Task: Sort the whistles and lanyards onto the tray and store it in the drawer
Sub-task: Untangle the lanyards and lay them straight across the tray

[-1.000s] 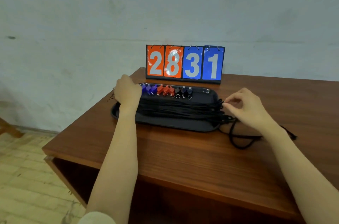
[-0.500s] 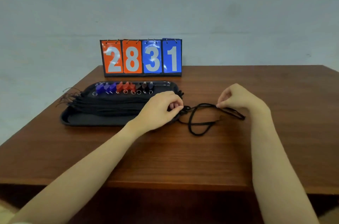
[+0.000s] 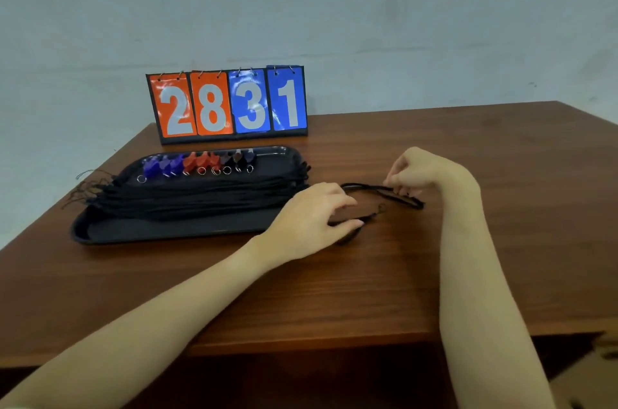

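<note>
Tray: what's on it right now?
On the tray: a row of whistles along the far edge, blue, red, then dark, and a stack of black lanyards across the middle. The tray floor under the stack is hidden.

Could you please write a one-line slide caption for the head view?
Both hands, left hand and right hand, straighten a loose black lanyard beside the tray.
</note>
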{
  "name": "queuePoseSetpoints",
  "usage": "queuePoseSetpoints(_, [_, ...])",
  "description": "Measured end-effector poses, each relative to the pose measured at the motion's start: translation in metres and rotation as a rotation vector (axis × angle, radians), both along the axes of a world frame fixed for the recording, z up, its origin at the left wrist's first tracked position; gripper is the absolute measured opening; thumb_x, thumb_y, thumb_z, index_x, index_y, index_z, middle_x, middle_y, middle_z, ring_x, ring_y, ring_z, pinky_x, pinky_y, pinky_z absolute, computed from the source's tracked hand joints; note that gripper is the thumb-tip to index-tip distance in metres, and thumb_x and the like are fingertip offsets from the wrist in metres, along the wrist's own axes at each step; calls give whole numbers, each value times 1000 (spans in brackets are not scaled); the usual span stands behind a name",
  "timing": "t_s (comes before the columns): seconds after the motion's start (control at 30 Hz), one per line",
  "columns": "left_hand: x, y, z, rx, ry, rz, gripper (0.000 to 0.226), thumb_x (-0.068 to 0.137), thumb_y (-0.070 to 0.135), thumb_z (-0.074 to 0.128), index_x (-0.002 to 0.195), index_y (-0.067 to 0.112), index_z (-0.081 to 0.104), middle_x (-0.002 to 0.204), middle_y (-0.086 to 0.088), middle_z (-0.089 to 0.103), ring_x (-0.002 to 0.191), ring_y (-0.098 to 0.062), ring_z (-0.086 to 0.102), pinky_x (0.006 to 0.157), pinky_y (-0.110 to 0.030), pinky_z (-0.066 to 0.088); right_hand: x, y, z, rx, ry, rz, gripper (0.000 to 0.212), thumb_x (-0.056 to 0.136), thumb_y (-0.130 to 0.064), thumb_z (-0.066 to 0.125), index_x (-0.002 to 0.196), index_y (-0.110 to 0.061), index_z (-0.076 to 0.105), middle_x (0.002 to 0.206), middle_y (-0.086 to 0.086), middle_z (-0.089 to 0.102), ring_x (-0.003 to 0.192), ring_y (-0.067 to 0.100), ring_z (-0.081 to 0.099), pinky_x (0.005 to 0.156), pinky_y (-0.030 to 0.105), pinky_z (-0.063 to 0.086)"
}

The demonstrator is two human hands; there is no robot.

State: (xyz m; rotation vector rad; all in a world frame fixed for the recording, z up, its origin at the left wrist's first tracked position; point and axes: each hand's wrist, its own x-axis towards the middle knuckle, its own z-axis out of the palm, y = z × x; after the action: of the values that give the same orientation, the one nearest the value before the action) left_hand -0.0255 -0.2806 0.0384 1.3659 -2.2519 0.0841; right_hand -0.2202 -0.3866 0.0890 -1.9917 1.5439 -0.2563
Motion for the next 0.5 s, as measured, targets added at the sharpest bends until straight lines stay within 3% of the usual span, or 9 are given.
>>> queuePoseSetpoints(0.13, [-10, -1, -14, 29, -63, -22, 46, 89, 52, 55, 121, 19, 64, 106, 6, 57, 91, -5, 49, 80, -24, 48, 3, -3, -5, -5, -36, -16, 15, 94, -17, 58, 98, -6, 67, 83, 5, 67, 73, 14, 62, 65, 22, 52])
queuePoseSetpoints(0.33, [-11, 1, -13, 74, 80, -113, 9, 90, 19, 62, 96, 19, 68, 91, 9, 56, 73, 2, 46, 71, -17, 42, 2, -7, -8, -78, -136, -34, 15, 94, -13, 56, 99, -5, 67, 83, 7, 68, 78, 16, 65, 70, 25, 54])
queuePoseSetpoints(0.4, [-10, 3, -3, 82, 269, -98, 6, 90, 13, 63, 92, 15, 68, 88, 7, 58, 72, 0, 51, 69, -14, 43, 4, -6, -8, -127, -224, -28, 18, 96, -12, 52, 100, -4, 68, 85, 9, 69, 80, 18, 66, 75, 27, 55])
queuePoseSetpoints(0.5, [-3, 6, 26, 232, 788, -44, 7, 90, 5, 60, 94, 6, 66, 83, 1, 66, 70, -4, 62, 70, -19, 51, 12, 0, -4, -204, -437, -10, 27, 100, -20, 45, 97, -8, 69, 86, 7, 71, 84, 21, 69, 77, 27, 56])
